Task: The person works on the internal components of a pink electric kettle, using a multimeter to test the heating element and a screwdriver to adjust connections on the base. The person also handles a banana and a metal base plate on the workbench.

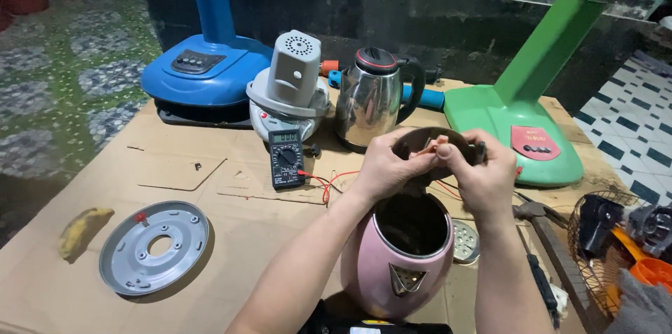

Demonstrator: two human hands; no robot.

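A dark round base part (427, 143) is held above the open mouth of the pink kettle (399, 257), which stands on the cardboard-covered bench (231, 236) near its front edge. The left hand (381, 169) is closed on the left rim of the part; the right hand (479, 180) is closed on its right rim, with fingers (442, 150) pinching at a small orange-tipped lead at the middle.

Risks, as judged:
- Thin red wires (329, 183) run from the multimeter (286, 157) toward the hands. If the part is pulled sideways, these may be snagged and the multimeter dragged.
- If either grip is loosened, the part may be dropped into the pink kettle.
- The pink kettle sits close to the front edge and may be tipped by a forearm.

Clearances:
- Behind the hands, the steel kettle (371, 96) stands close; backward room is small.
- To the right, the green fan base (518, 131) is near, and a screwdriver (540, 278) and a wire fan guard (602, 250) crowd the right edge.
- A perforated metal disc (465, 241) lies just beside the pink kettle.
- To the left, open cardboard is available up to the grey round plate (154, 246), with a banana (82, 229) near the left edge.
- A grey motor housing (290, 85) and a blue fan base (203, 71) occupy the far left.
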